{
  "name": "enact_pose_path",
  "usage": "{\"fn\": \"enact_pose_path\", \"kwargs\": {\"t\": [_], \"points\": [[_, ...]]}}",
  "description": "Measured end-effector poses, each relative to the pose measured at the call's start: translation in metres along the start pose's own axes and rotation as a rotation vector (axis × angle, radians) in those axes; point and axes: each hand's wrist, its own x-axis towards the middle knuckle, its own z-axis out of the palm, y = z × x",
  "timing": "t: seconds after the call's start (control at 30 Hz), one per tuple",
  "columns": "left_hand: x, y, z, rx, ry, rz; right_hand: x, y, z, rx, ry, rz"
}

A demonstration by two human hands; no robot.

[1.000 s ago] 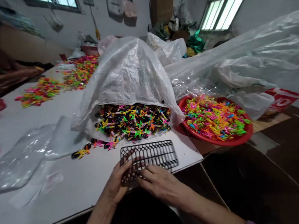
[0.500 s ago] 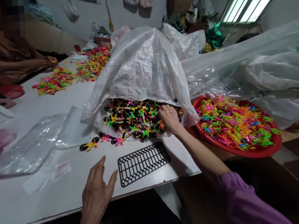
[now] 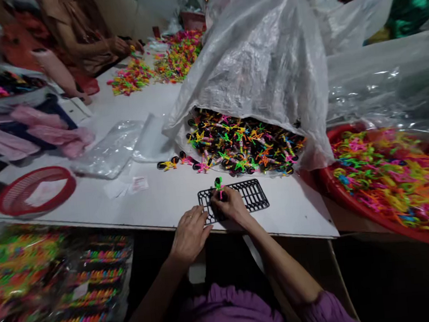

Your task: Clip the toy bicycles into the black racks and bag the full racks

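Note:
A black plastic grid tray (image 3: pixel 257 193) lies flat near the table's front edge. Over its left half, my right hand (image 3: pixel 234 207) pinches a small green and pink toy bicycle (image 3: pixel 219 182) with black wheels; its lower part is hidden by the fingers. My left hand (image 3: pixel 191 233) rests at the tray's left end, fingers stretched out and touching its edge, holding nothing. Beyond the tray, a heap of colourful toy bicycles (image 3: pixel 243 141) spills from a translucent plastic bag (image 3: pixel 261 51). A few loose ones, among them a yellow toy bicycle (image 3: pixel 168 164), lie left of the heap.
A red basin (image 3: pixel 327 183) of bright plastic parts stands at the right. Clear plastic bags (image 3: pixel 110 150) and a red basket (image 3: pixel 6 204) lie left. Packed goods (image 3: pixel 87 292) sit below the table. Another person's hands (image 3: pixel 122 46) work beside piles of parts (image 3: pixel 132 78).
My right hand has come out of the heap with a toy bicycle and moved to the tray. My left hand has come to the tray's left end. The view has swung left and down.

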Motion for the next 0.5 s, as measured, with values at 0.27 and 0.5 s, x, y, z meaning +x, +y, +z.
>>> {"fn": "enact_pose_path", "kwargs": {"t": [0.27, 0.5], "points": [[-0.003, 0.002, 0.003, 0.028, -0.004, -0.017, 0.024, 0.005, 0.028, -0.067, -0.074, -0.116], [0.001, -0.002, 0.003, 0.001, -0.01, -0.034, 0.019, 0.009, 0.036, -0.423, -0.163, -0.211]]}}
